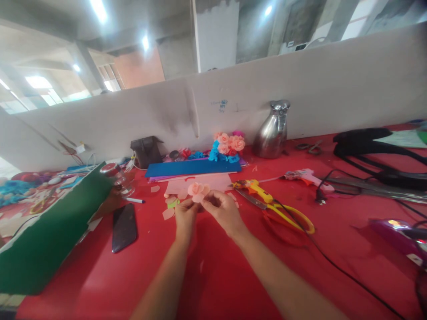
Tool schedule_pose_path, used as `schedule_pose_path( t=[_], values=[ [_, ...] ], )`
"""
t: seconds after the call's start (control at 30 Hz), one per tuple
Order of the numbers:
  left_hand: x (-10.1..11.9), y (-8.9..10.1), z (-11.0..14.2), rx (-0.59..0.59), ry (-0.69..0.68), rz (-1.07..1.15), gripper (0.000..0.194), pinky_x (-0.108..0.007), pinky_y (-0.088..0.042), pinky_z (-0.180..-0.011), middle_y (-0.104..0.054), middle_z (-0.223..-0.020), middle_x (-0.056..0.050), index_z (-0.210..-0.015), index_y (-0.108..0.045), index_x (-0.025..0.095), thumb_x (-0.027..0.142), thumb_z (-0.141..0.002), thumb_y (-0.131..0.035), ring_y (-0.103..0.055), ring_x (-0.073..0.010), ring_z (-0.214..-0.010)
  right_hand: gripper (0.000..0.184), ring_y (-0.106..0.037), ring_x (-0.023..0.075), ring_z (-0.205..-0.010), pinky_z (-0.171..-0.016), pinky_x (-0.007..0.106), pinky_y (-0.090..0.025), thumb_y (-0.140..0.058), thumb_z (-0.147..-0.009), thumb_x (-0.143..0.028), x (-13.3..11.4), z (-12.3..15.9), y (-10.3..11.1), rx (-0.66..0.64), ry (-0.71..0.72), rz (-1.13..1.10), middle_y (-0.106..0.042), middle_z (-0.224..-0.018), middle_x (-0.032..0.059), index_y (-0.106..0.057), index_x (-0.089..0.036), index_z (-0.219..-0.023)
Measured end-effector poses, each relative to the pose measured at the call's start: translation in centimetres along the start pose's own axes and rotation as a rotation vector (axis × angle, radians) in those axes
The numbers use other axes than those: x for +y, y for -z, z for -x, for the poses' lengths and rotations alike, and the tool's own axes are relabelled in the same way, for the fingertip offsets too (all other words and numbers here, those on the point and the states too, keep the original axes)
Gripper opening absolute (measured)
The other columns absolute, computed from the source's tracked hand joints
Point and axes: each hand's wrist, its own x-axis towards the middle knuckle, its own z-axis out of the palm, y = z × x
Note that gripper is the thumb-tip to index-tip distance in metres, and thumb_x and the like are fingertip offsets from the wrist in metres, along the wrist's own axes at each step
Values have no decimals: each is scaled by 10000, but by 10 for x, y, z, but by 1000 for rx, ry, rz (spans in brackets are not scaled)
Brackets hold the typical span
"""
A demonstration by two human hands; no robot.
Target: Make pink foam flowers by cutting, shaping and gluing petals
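Note:
A pale pink paper flower (196, 191) is pinched between my two hands above the middle of the red table. My left hand (185, 218) grips it from below on the left, fingers closed. On its right side, my right hand (224, 211) holds a petal edge between thumb and fingers. Behind the hands lies pink paper (216, 181), with cut petal pieces (168, 214) beside it. To the right are yellow-handled scissors (290, 216) and a yellow glue gun (255, 189), whose tip points toward the flower.
At the back are a blue sheet stack (193, 168), finished paper flowers (228, 144) and a steel jug (271, 133). Left lie a phone (124, 227), a glass jar (118, 178) and a green board (56, 235). Right are a pink glue gun (308, 178) and a black cable (333, 263).

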Motion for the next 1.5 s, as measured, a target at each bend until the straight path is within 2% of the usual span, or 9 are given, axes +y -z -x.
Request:
schedule_pose_path(
  t=[0.27, 0.43, 0.6, 0.73, 1.1, 1.23, 1.5],
  values=[
    [-8, 4, -4, -2, 19, -40, 124, -241, -459, -542, -633, -538, -11, -667, -727, 119, 161, -582, -647, -546, -113, -503, 117, -543, 135, -610, -559, 237, -427, -571, -728, -280, -2, 0, -1, -1, 29, 5, -598, -654, -3, -588, -175, -679],
    [-11, 6, -6, 14, 26, -106, 84, -225, -449, -516, -600, -488, -8, -576, -695, 110, 186, -588, -659, -538, -109, -484, 113, -549, 137, -589, -546, 237, -423, -553, -728, -253, -1, 0, 0, 39, 20, 78, -602, -629, -5, -568, -178, -644],
    [-8, 4, -4, 2, 53, -116, 141, -218, -450, -492, -605, -491, -10, -646, -720, 109, 235, -598, -679, -535, -103, -466, 89, -563, 142, -610, -569, 244, -424, -539, -735, -228, 1, 1, 0, 82, 75, 229, -639, -683, 8, -575, -184, -667],
    [-6, 3, -2, -22, 57, -141, 147, -222, -454, -498, -626, -516, -18, -679, -733, 111, 213, -621, -645, -545, -109, -478, 81, -568, 148, -634, -586, 249, -410, -529, -743, -215, 1, 2, 0, 72, 135, 373, -649, -697, 9, -567, -195, -675],
    [-4, 2, 0, 5, 15, -160, 126, -223, -456, -528, -660, -586, -27, -689, -718, 107, 192, -634, -643, -562, -114, -516, 57, -533, 146, -625, -588, 250, -363, -537, -723, -208, -1, 2, 4, 114, 176, 644, -647, -721, 20, -535, -196, -667],
    [-5, 2, -2, -38, -2, -82, 144, -231, -470, -563, -674, -638, -34, -737, -709, 113, 206, -633, -674, -585, -125, -567, 58, -542, 152, -625, -570, 246, -371, -534, -729, -216, 0, 1, 5, 85, 157, 570, -656, -721, 28, -586, -192, -726],
    [-1, 6, -5, -188, 38, 22, 289, -267, -493, -686, -709, -778, -71, -851, -722, 121, 230, -586, -761, -632, -164, -709, 105, -581, 146, -651, -611, 243, -431, -502, -705, -189, 7, -6, 8, 41, 62, 222, -655, -713, 5, -606, -187, -718]
  ],
)
